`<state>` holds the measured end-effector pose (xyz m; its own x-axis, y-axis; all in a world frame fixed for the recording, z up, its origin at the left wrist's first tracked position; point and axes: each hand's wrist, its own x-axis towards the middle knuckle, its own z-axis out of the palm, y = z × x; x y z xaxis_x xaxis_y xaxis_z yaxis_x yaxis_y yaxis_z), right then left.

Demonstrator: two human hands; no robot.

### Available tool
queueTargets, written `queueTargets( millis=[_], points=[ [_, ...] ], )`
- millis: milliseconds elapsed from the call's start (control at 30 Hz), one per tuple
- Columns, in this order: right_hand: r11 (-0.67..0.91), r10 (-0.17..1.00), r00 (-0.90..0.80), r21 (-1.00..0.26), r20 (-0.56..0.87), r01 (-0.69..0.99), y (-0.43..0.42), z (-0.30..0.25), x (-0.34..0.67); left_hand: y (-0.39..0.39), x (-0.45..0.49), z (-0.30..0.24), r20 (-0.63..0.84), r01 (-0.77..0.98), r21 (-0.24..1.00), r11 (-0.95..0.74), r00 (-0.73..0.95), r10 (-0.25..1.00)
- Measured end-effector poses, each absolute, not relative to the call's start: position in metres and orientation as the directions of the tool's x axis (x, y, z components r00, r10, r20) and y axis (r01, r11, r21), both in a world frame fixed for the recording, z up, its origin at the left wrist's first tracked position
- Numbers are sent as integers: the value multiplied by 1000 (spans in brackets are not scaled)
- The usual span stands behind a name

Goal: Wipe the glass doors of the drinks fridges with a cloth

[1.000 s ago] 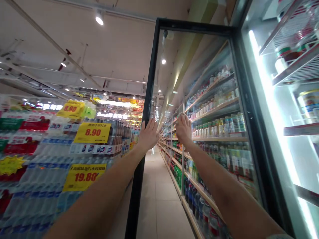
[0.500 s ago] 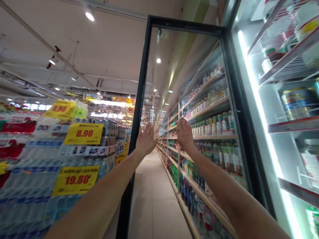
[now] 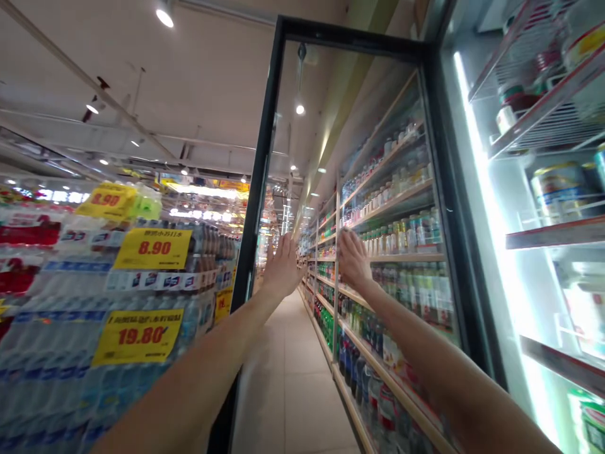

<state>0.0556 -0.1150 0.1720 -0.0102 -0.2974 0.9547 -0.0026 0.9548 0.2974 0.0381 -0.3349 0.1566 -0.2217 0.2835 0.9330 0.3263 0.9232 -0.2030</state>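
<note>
A tall glass door [image 3: 302, 164] with a black frame [image 3: 259, 183] stands swung out from a lit refrigerator cabinet. My left hand [image 3: 282, 268] is raised in front of the glass near the door's free edge, its fingers extended and slightly apart. Farther right, my right hand [image 3: 354, 258] is up before the same pane, fingers forward and a little bent, with no held thing showing. Both palms face away from me. Whether they press on the glass or stay just short of it, I cannot tell.
Inside the cabinet at right, wire shelves [image 3: 562, 135] hold cans and bottles. Stacked bottle packs [image 3: 42, 353] with yellow price signs [image 3: 154, 248] stand at left. Long drink shelves [image 3: 397, 258] and a tiled aisle floor [image 3: 302, 391] appear through the glass.
My left hand has moved right, away from the door's free edge. The right hand has shifted slightly right and down. My view has also moved a little.
</note>
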Motion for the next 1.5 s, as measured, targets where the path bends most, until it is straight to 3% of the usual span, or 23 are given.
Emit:
queueTargets(
  millis=[67, 100, 133, 233, 300, 367, 467, 500, 567, 667, 733, 767, 867, 933, 967, 1033, 1100, 1167, 1233, 1333, 1367, 1433, 1500],
  points=[
    [893, -449, -86, 449, 889, -27, -108, 165, 58, -332, 40, 155, 929, 329, -193, 924, -241, 280],
    [893, -451, -94, 450, 888, -26, -101, 165, 60, -330, 41, 154, 927, 329, -194, 924, -246, 283],
    [918, -396, -76, 396, 915, -11, -92, 166, 62, -329, 41, 154, 925, 329, -193, 924, -253, 283],
    [996, -82, 64, 80, 995, 35, -68, 171, 67, -326, 40, 152, 927, 323, -179, 929, -261, 270],
    [999, -16, 94, 12, 995, 39, -64, 168, 68, -324, 38, 152, 932, 319, -179, 931, -249, 264],
    [992, -124, 36, 123, 992, 36, -69, 159, 68, -323, 37, 150, 936, 313, -189, 931, -230, 268],
    [919, -392, -107, 394, 914, -2, -72, 146, 69, -320, 35, 148, 937, 309, -200, 930, -218, 274],
    [905, -422, -131, 425, 897, -8, -68, 144, 71, -319, 35, 147, 937, 306, -202, 931, -217, 274],
    [941, -334, -100, 337, 937, 20, -52, 146, 75, -318, 35, 145, 937, 297, -211, 931, -209, 279],
    [998, -15, 70, 11, 997, 63, -26, 150, 81, -315, 34, 143, 939, 293, -223, 930, -192, 286],
    [997, 44, 99, -50, 994, 62, -21, 147, 82, -314, 33, 143, 942, 298, -223, 928, -180, 285],
    [998, 0, 71, -4, 997, 58, -22, 143, 82, -313, 32, 143, 943, 302, -220, 928, -176, 281],
    [959, -283, -90, 285, 955, 3, -28, 131, 82, -310, 33, 141, 948, 317, -215, 924, -161, 276],
    [926, -375, -149, 376, 915, -23, -22, 128, 84, -304, 37, 136, 924, 339, -289, 895, -144, 353],
    [937, -347, -142, 349, 927, -12, -15, 128, 85, -299, 40, 133, 901, 354, -345, 869, -133, 412],
    [984, -172, -57, 175, 983, 41, 3, 131, 89, -289, 46, 127, 854, 383, -430, 818, -121, 506],
    [997, 18, 52, -21, 998, 73, 19, 133, 92, -277, 52, 120, 852, 398, -425, 813, -128, 508],
    [993, 74, 98, -82, 992, 80, 23, 132, 94, -269, 56, 116, 867, 400, -389, 829, -145, 477],
    [997, -28, 52, 24, 998, 78, 18, 126, 93, -266, 57, 115, 871, 402, -372, 837, -161, 465],
    [958, -281, -85, 285, 956, 35, 12, 114, 92, -266, 58, 116, 870, 409, -368, 835, -165, 464],
    [950, -307, -102, 311, 946, 27, 15, 111, 92, -267, 58, 116, 872, 410, -364, 836, -166, 461],
    [976, -211, -58, 213, 976, 49, 30, 109, 95, -268, 59, 116, 874, 409, -359, 839, -169, 456],
    [997, 16, 44, -20, 999, 81, 51, 109, 98, -268, 59, 115, 875, 408, -356, 841, -171, 453]
  ],
)
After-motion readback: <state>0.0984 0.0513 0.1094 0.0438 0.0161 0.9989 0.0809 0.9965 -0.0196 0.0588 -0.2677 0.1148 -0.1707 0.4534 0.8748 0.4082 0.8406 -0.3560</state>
